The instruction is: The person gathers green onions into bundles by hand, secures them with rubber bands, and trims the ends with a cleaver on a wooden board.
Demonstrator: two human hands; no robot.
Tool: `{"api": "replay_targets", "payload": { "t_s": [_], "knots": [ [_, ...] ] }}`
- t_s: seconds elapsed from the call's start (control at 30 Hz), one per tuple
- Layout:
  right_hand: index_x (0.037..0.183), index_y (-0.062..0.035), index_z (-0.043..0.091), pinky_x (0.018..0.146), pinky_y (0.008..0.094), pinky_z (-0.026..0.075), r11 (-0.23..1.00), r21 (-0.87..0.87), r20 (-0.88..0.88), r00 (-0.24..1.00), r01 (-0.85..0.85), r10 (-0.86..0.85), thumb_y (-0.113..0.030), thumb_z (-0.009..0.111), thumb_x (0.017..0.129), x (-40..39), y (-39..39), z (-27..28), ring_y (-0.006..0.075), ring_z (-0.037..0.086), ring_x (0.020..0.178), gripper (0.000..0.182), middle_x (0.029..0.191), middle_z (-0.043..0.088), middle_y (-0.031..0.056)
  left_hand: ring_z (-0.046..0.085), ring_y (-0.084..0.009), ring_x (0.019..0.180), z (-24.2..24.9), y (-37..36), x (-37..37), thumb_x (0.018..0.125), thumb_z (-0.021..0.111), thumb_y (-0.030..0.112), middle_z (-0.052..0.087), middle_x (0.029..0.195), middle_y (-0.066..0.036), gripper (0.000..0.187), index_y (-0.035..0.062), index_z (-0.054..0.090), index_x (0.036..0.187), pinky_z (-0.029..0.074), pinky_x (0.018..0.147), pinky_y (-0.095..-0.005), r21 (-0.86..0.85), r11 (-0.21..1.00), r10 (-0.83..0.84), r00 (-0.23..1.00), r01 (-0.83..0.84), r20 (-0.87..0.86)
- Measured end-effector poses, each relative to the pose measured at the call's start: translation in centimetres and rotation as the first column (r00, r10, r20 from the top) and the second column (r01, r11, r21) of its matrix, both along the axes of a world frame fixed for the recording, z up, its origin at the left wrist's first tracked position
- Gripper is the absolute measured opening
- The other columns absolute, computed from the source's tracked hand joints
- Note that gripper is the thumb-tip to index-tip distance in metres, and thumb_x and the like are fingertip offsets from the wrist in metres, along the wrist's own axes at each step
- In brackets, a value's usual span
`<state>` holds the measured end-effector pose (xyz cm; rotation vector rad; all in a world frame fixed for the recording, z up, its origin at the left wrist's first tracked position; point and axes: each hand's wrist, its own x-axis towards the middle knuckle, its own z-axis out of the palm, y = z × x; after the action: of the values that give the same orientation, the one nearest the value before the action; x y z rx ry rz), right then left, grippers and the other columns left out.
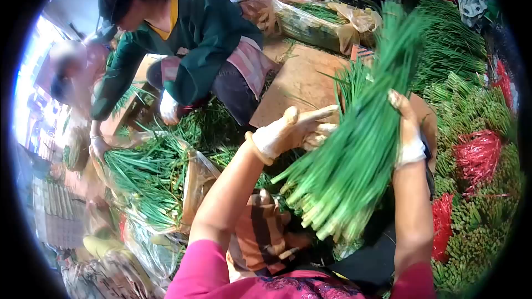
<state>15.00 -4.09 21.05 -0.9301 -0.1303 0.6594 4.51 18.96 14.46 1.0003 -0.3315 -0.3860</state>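
Observation:
A large bundle of garlic chives is held up in front of me, its pale cut ends pointing down left and its green tips up right. My right hand, in a whitish glove, grips the bundle from the right side; part of its fingers is hidden behind the leaves. On the other side, my left hand, gloved as well, has its fingers stretched toward the bundle and holds nothing. More loose chives lie behind the bundle, on a brown board.
At left, a co-worker in a green top reaches into a plastic-lined heap of chives. Stacked bundles line the right side, with red plastic ties on them. A filled plastic bag stands at the back.

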Motion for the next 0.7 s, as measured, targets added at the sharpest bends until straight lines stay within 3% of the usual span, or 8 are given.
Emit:
{"api": "replay_targets", "payload": {
  "t_s": [0.07,0.13,0.23,0.37,0.5,0.57,0.63,0.7],
  "knots": [
    [0.127,-0.0011,0.047,0.1,0.0332,0.037,0.978,-0.185,0.077,0.994,0.094,-0.081,-0.033,0.067,0.081,2.4,5.1,-1.2,0.0203,0.049,0.115,0.059,0.128,0.052,0.0126,0.041,-0.0255,0.125,1.6,0.5,-1.2,0.071,0.057,0.073,0.039,0.139,-0.015,0.109,-0.0037,0.024,0.142,0.029,0.107,-0.0384,0.063,0.96,0.271,0.962,-0.273,0.044],
    [0.135,0.0,0.04,0.106,0.0327,0.026,0.918,-0.334,0.251,0.959,0.217,-0.135,-0.038,0.068,0.081,6.0,8.4,-7.1,0.0236,0.039,0.128,0.071,0.137,0.044,0.015,0.047,-0.018,0.117,-3.6,4.1,0.1,0.077,0.072,0.043,0.048,0.131,-0.009,0.088,0.0001,0.03,0.141,0.034,0.102,-0.0329,0.242,0.907,0.365,0.93,-0.344,-0.047],
    [0.134,0.0008,0.042,0.102,0.032,0.032,0.749,-0.617,0.395,0.918,0.242,0.029,-0.034,0.065,0.083,9.0,8.2,-14.1,0.0224,0.046,0.123,0.065,0.132,0.051,0.0149,0.053,-0.0144,0.103,-11.0,7.3,1.5,0.078,0.072,0.011,0.057,0.117,-0.008,0.077,0.002,0.029,0.142,0.041,0.093,-0.0275,0.737,0.504,0.603,0.794,-0.451,0.073],
    [0.119,-0.0101,0.059,0.083,0.0293,0.047,0.635,-0.667,0.68,0.666,0.39,0.306,-0.024,0.063,0.082,5.8,4.9,-11.9,0.0208,0.064,0.095,0.04,0.105,0.066,0.0139,0.053,-0.0145,0.101,-10.4,8.3,1.1,0.075,0.071,0.007,0.056,0.118,-0.009,0.079,0.0071,0.03,0.143,0.042,0.091,-0.0295,0.7,0.59,0.615,0.786,-0.402,-0.068],
    [0.102,-0.0078,0.068,0.075,0.0304,0.051,0.496,-0.843,0.486,0.688,0.208,0.538,-0.024,0.057,0.084,1.0,2.6,-8.3,0.0215,0.067,0.082,0.026,0.089,0.07,0.0101,0.049,-0.0132,0.103,-12.2,9.6,1.4,0.076,0.062,0.012,0.052,0.126,-0.001,0.075,0.0168,0.031,0.145,0.042,0.08,-0.0272,0.519,0.67,0.647,0.76,-0.53,-0.06],
    [0.099,-0.0095,0.068,0.067,0.0285,0.05,0.313,-0.909,0.415,0.668,0.275,0.617,-0.032,0.057,0.084,-0.6,3.8,-7.1,0.0193,0.067,0.071,0.029,0.077,0.068,0.0079,0.049,-0.0135,0.105,-10.8,9.1,0.9,0.078,0.061,0.015,0.051,0.127,-0.001,0.072,0.0147,0.032,0.144,0.042,0.083,-0.0277,0.507,0.664,0.678,0.728,-0.55,-0.099],
    [0.107,-0.01,0.065,0.065,0.0287,0.05,0.361,-0.902,0.416,0.705,0.238,0.574,-0.039,0.058,0.084,-0.8,5.5,-7.2,0.019,0.067,0.068,0.038,0.072,0.067,0.0088,0.048,-0.015,0.109,-16.6,9.8,3.1,0.08,0.064,0.021,0.051,0.128,-0.003,0.07,0.0103,0.033,0.142,0.041,0.09,-0.0298,0.466,0.569,0.767,0.642,-0.678,-0.003],
    [0.12,-0.0097,0.056,0.069,0.0332,0.05,0.27,-0.925,0.381,0.676,0.269,0.631,-0.05,0.057,0.082,-0.5,8.0,-7.8,0.0227,0.067,0.074,0.056,0.074,0.067,0.0117,0.051,-0.0198,0.111,-13.5,7.7,2.8,0.077,0.072,0.021,0.051,0.128,-0.009,0.083,0.0079,0.026,0.145,0.039,0.096,-0.0298,0.508,0.546,0.743,0.666,-0.666,0.075]
  ]
}}
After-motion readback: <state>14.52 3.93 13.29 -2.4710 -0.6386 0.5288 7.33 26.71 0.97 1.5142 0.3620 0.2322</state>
